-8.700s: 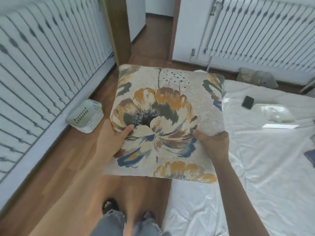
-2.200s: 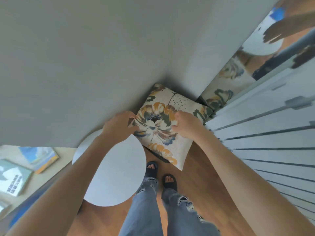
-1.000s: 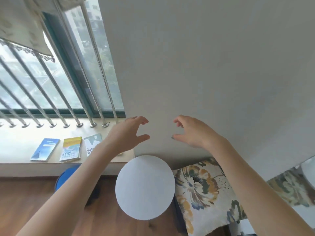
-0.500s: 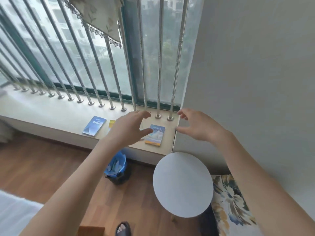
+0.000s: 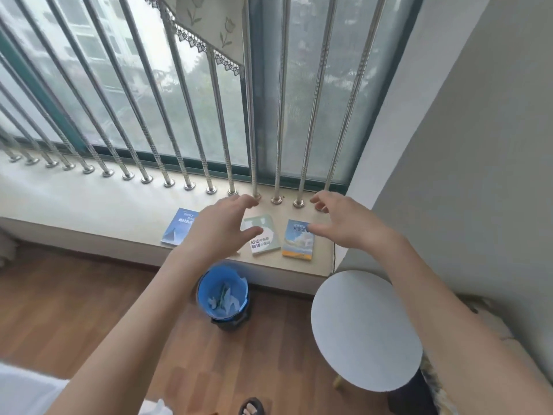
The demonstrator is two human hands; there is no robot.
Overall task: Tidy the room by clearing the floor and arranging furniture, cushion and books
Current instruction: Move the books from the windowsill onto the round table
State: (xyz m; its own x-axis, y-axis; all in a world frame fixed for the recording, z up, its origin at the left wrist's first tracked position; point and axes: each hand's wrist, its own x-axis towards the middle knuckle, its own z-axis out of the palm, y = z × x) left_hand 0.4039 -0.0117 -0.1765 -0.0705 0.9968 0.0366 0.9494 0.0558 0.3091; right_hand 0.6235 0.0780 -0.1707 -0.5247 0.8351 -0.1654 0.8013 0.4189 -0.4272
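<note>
Cushion released; both hands (image 5: 220, 232) (image 5: 344, 226) now empty, fingers spread, above sill books (image 5: 263, 235).

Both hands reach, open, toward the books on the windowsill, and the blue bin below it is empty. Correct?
Not quite. The head view shows the blue bin holds crumpled paper. The rest stands: left hand and right hand reach open toward the books on the windowsill.

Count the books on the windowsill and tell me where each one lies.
3 in view: a blue book left of the left hand, a green book between the hands, a sky-cover book below the right hand. The left hand may hide another.
</note>
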